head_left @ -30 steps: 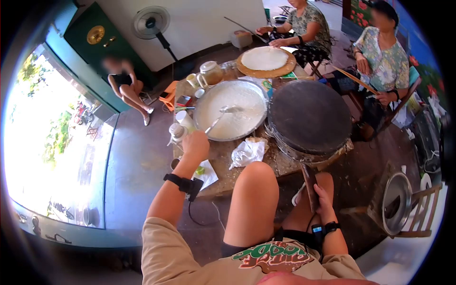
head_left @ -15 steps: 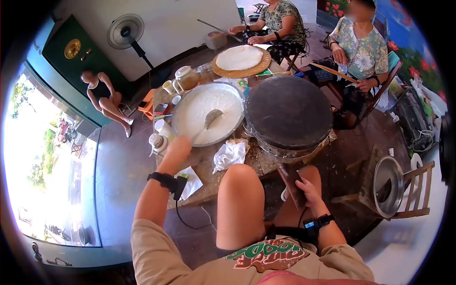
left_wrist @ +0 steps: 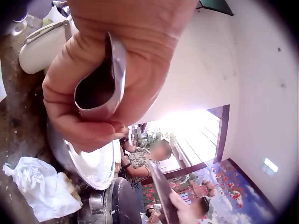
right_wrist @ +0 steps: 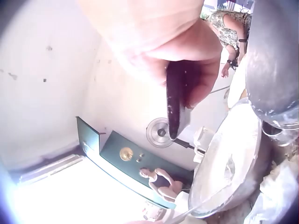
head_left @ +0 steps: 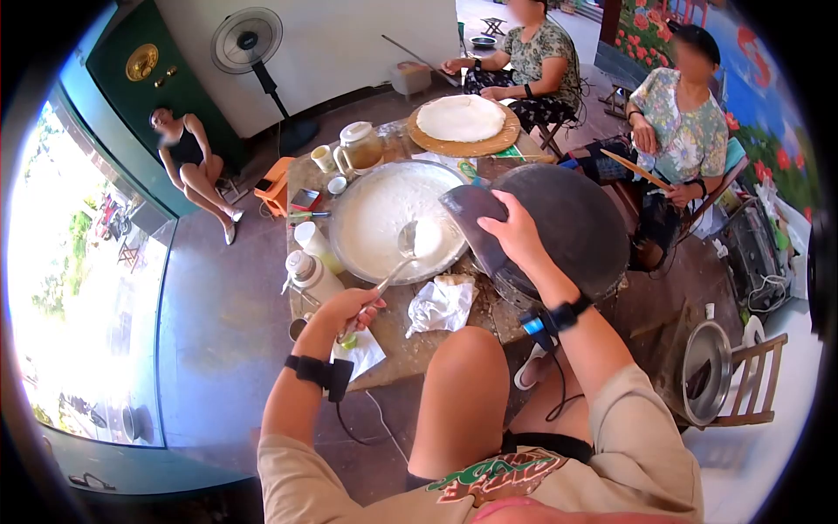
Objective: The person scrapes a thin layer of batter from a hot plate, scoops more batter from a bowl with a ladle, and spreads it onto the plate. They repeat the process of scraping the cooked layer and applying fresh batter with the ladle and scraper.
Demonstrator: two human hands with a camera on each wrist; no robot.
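My left hand (head_left: 351,312) grips the handle of a metal ladle (head_left: 388,278); the curled metal handle end (left_wrist: 119,70) shows in its palm in the left wrist view. The ladle's bowl is over the near right part of a wide metal basin (head_left: 346,265) of white batter (head_left: 375,210), with white batter at it. My right hand (head_left: 517,234) holds a dark flat scraper (head_left: 471,218) by its edge, thumb on the near face. The scraper is tilted between the basin and a round black griddle (head_left: 576,236), overlapping both in the head view.
A crumpled white cloth (head_left: 443,306) lies in front of the basin. A thermos (head_left: 310,275), a glass jug (head_left: 360,148) and cups stand at left. Behind, a thin white pancake (head_left: 460,118) lies on a round board (head_left: 419,140). Two people sit beyond the table, another by the door.
My right hand has risen from beside the knee, carrying the scraper up to the griddle's left side. My left hand has turned, and the ladle's bowl has shifted toward the basin's near right.
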